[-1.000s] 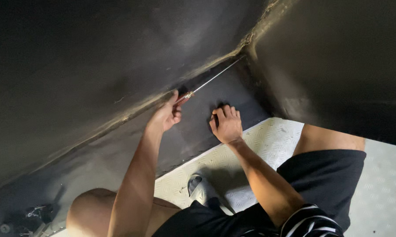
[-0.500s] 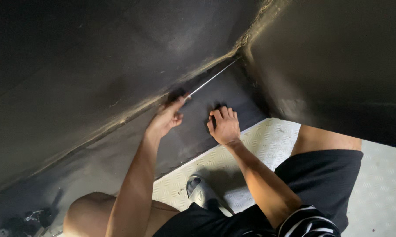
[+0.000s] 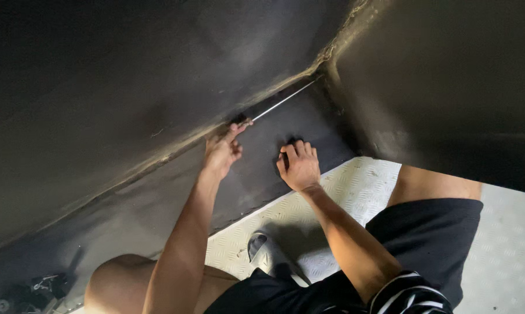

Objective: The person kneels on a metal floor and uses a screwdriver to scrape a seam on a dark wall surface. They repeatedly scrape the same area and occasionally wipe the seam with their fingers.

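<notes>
Left hand (image 3: 222, 152) grips a thin metal rod (image 3: 283, 100) along the seam; right hand (image 3: 298, 166) presses open-palmed on black sheeting (image 3: 256, 168).

Rod (image 3: 283, 100) tip lost in seam

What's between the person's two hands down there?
In the head view, only bare black sheet lies between the left hand, holding a thin metal rod, and the right hand.

My single head camera looks steeply down, close over both forearms, onto the black wall base (image 3: 158, 116) and checkered floor (image 3: 344, 197).
</notes>
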